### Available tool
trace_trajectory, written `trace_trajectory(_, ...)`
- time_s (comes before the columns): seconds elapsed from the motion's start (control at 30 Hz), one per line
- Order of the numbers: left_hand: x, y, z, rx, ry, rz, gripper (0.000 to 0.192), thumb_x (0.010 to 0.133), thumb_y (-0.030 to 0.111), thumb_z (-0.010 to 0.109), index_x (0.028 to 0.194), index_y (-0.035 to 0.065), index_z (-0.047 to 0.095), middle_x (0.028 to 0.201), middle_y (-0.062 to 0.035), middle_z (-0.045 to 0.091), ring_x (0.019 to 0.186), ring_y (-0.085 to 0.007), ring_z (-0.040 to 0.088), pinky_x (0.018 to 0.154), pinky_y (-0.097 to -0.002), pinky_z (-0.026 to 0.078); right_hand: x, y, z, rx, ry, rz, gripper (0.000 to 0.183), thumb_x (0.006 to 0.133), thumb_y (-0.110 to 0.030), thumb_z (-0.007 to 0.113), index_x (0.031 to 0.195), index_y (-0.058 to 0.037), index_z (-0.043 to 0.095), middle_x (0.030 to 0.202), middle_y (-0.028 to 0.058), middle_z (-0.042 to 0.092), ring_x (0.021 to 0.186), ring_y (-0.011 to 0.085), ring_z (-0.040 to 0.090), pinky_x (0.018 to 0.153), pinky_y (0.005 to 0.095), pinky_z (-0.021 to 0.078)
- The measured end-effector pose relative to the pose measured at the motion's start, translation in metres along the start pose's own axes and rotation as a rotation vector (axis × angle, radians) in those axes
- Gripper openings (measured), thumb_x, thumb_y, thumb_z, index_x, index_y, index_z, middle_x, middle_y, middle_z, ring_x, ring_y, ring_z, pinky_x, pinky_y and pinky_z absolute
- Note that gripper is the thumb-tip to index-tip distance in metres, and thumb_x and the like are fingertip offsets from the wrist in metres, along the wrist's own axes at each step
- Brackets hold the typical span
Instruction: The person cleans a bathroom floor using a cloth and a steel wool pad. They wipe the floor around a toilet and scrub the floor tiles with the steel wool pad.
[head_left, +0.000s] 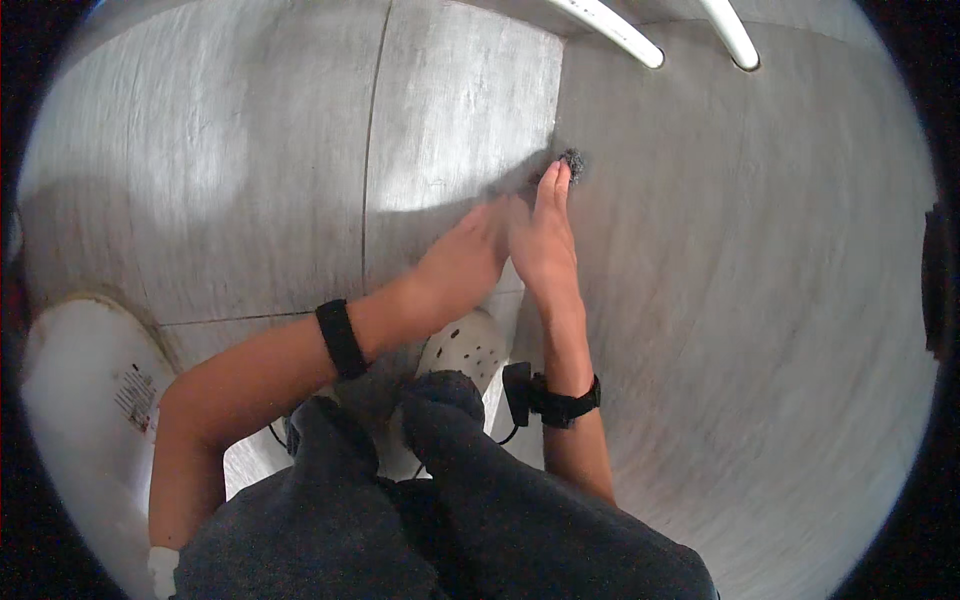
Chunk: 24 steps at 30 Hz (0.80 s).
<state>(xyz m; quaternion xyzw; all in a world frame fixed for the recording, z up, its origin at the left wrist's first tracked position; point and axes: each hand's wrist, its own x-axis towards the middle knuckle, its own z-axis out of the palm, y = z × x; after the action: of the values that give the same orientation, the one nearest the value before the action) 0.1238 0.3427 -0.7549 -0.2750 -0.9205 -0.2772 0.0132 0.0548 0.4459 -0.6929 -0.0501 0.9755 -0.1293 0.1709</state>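
My right hand (546, 225) reaches up to the seam where the grey floor tiles (262, 187) meet the grey wall surface (735, 262). Its fingers rest on a dark grey scouring pad (574, 166), partly hidden behind the fingertips. Close beside it on the left is my left hand (469, 251), blurred, its fingertips beside my right palm. Whether the left hand also touches the pad or something else cannot be told. Black bands circle both wrists, with a small black device at the right one.
Two white pipes (615, 34) enter the wall surface at the top. A white rounded container (90, 382) bearing writing stands at the left. Below my hands is a pale perforated clog (466, 345) on my foot.
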Motion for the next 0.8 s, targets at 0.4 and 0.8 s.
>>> trace_trajectory(0.4, 0.040, -0.017, -0.005, -0.188, 0.109, -0.169, 0.042, 0.083, 0.013, 0.048, 0.117, -0.0095, 0.056, 0.128, -0.0256, 0.051, 0.128, -0.0395, 0.041, 0.115, -0.0475, 0.024, 0.092, -0.014, 0.006, -0.025, 0.182, -0.176, 0.062, 0.088, -0.008, 0.047, 0.138, 0.0181, 0.022, 0.146, 0.0370, 0.023, 0.128, 0.0484, 0.037, 0.108, 0.0433, 0.0329)
trace_trajectory(0.8, 0.041, -0.034, -0.018, -0.185, 0.008, -0.148, 0.044, 0.082, 0.013, 0.049, 0.120, -0.0086, 0.055, 0.133, -0.0270, 0.048, 0.131, -0.0402, 0.039, 0.116, -0.0484, 0.022, 0.100, -0.018, 0.007, -0.052, 0.211, -0.208, 0.059, 0.089, -0.007, 0.046, 0.136, 0.0207, 0.023, 0.144, 0.0401, 0.023, 0.131, 0.0487, 0.033, 0.111, 0.0412, 0.0312)
